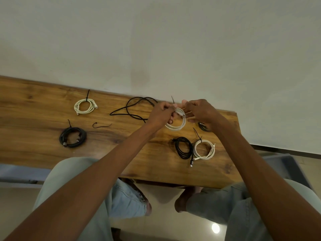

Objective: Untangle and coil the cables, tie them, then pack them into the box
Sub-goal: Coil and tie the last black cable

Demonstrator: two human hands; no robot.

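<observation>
Both hands hold one white coiled cable (177, 126) above the far side of the wooden table (43, 150). My left hand (162, 113) grips the coil's top from the left. My right hand (199, 109) pinches it from the right, where a black cable tie (172, 99) sticks up between the hands. Tied coils lie on the table: a white one (85, 106) at the far left, a black one (72, 137) nearer left, a white one (204, 150) at the right. An untied black coil (184, 148) lies beside it. A loose black cable (132, 106) sprawls behind my left hand.
A spare black cable tie (101, 125) lies left of centre. Another small black coil (203, 126) is partly hidden under my right wrist. A blue-grey bin (288, 164) stands on the floor past the table's right end. A plain wall runs behind the table.
</observation>
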